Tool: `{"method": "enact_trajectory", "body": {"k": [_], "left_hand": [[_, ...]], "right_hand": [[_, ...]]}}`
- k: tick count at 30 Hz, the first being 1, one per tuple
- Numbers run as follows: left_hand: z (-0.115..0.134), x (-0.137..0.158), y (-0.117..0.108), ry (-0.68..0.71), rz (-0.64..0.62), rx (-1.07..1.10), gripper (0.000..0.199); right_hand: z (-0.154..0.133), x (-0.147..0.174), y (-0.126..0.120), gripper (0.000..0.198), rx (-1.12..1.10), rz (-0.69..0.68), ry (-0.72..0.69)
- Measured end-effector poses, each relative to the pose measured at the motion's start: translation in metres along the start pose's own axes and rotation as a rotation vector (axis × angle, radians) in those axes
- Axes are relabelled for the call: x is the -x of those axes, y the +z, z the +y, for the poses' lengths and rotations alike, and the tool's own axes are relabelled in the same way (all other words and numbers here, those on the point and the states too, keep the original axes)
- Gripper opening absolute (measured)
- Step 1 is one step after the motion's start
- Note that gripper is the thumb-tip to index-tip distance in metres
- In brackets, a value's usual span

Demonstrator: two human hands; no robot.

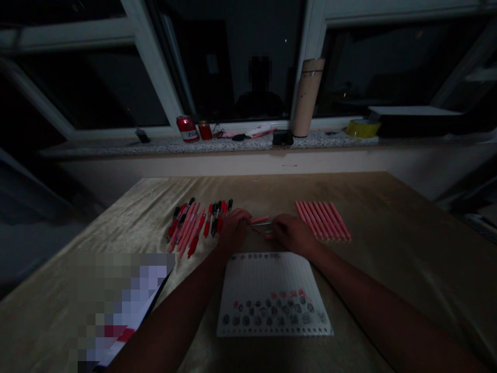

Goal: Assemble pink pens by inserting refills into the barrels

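Observation:
My left hand (235, 228) is closed at the fingertips around a pink pen part (259, 220), just above the notepad. Facing it, my right hand (292, 233) has its fingers pinched on a thin pale pen piece (263, 224) that spans the gap between both hands. A short pink piece (268, 236) shows under the right fingertips; whether it is held or lies on the table I cannot tell. Beneath the hands lies a lined notepad (267, 280) with black and red scribbled marks. The dim light blurs the small parts.
Pink, red and black pens (188, 228) lie loosely left of my hands, with more black and red pens (217, 215) beside them. Several pink pens (322, 220) form a neat row at right. A partly blurred-out flat object (155, 280) lies front left. The windowsill (233, 147) holds a can (187, 129).

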State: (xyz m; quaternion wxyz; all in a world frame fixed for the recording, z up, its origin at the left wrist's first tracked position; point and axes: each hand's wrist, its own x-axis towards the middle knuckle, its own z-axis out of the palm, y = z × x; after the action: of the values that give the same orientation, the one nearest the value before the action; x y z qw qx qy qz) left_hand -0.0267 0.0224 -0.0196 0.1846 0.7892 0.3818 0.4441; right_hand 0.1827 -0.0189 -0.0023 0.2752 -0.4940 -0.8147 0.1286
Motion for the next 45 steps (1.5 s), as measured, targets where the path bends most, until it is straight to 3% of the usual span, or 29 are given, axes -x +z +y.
{"method": "enact_trajectory", "body": {"k": [9, 15, 21, 28, 36, 39, 42, 45], "left_hand": [[-0.001, 0.001, -0.001, 0.012, -0.015, 0.033, 0.027], [-0.002, -0.001, 0.0, -0.028, -0.005, -0.011, 0.024], [0.002, 0.001, 0.002, -0.057, 0.0, -0.134, 0.025], [0.011, 0.0, 0.002, 0.001, -0.074, -0.134, 0.026], [0.013, 0.001, 0.003, 0.016, -0.128, -0.108, 0.027], [0.01, 0.002, 0.004, 0.019, -0.128, -0.107, 0.028], [0.009, 0.002, 0.004, 0.01, -0.117, -0.095, 0.029], [0.008, 0.001, 0.004, -0.013, -0.09, -0.063, 0.029]], "right_hand": [[0.017, -0.003, 0.011, 0.039, -0.596, 0.347, 0.283], [0.022, -0.01, 0.012, 0.04, -0.866, 0.509, 0.405], [0.031, -0.014, 0.019, 0.04, -0.987, 0.508, 0.418], [0.032, -0.015, 0.027, 0.059, -0.879, 0.336, 0.407], [0.014, -0.018, 0.031, 0.059, -0.967, 0.201, 0.38], [0.01, -0.019, 0.032, 0.053, -1.202, 0.269, 0.4], [0.013, -0.02, 0.029, 0.044, -1.443, 0.43, 0.451], [0.02, -0.019, 0.021, 0.036, -1.563, 0.54, 0.5]]}}
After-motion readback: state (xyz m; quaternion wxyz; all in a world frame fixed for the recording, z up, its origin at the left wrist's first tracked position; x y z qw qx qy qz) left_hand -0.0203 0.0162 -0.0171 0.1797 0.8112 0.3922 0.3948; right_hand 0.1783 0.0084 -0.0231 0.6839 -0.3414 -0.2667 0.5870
